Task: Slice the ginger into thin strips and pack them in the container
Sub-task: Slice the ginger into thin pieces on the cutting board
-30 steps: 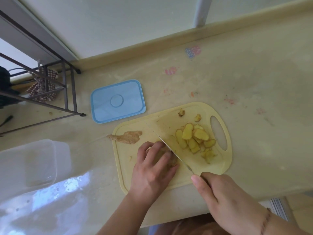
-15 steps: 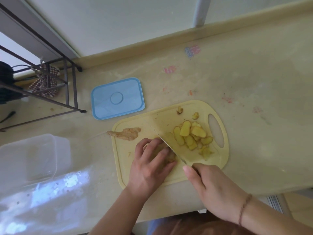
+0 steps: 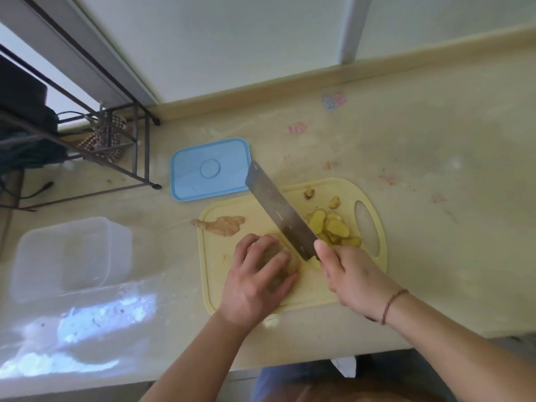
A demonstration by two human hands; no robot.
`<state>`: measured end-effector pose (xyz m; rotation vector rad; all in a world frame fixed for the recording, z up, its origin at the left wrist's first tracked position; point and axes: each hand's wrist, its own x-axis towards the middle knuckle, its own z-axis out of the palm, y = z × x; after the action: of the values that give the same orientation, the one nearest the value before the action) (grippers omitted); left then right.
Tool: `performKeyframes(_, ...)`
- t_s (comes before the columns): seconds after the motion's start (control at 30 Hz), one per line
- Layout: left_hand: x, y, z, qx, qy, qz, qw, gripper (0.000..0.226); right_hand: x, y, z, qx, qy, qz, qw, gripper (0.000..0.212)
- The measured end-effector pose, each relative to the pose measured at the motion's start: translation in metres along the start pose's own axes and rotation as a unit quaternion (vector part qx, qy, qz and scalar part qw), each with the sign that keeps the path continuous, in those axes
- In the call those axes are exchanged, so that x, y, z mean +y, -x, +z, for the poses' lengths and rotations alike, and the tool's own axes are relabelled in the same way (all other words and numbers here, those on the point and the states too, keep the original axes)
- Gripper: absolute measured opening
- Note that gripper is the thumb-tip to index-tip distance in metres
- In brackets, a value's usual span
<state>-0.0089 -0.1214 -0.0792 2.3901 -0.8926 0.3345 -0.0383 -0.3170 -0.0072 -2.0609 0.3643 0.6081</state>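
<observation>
The knife (image 3: 280, 211) has lifted and tilted up off the cutting board (image 3: 252, 297) since before, gripped by the right hand (image 3: 352, 275). The left hand (image 3: 258, 281) curls over the ginger (image 3: 280, 258) on the board, slices (image 3: 333, 229) piled just right. The clear container (image 3: 62, 255) sits well left, blue lid (image 3: 210, 169) behind.

Left hand (image 3: 258, 281) fingers curled, palm down; right hand (image 3: 352, 275) fisted in a grip, thumb extended forward, forearms angled inward.
</observation>
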Motion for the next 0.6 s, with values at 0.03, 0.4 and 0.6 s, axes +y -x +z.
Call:
performKeyframes(0.03, 0.0, 0.0, 0.0, -0.001, -0.002, -0.008, 1.0, 0.025, 0.004, -0.001, -0.006, -0.005, -0.031, 0.021, 0.999, 0.06)
performKeyframes(0.4, 0.031, -0.021, -0.012, 0.082, 0.052, -0.118, 0.988, 0.022, 0.001, -0.005, -0.048, -0.119, -0.435, 0.122, 0.884, 0.056)
performKeyframes(0.6, 0.07, -0.065, -0.026, -0.004, 0.332, -0.445, 0.831, 0.012, 0.006, -0.001, -0.055, -0.187, -0.558, 0.138, 0.796, 0.058)
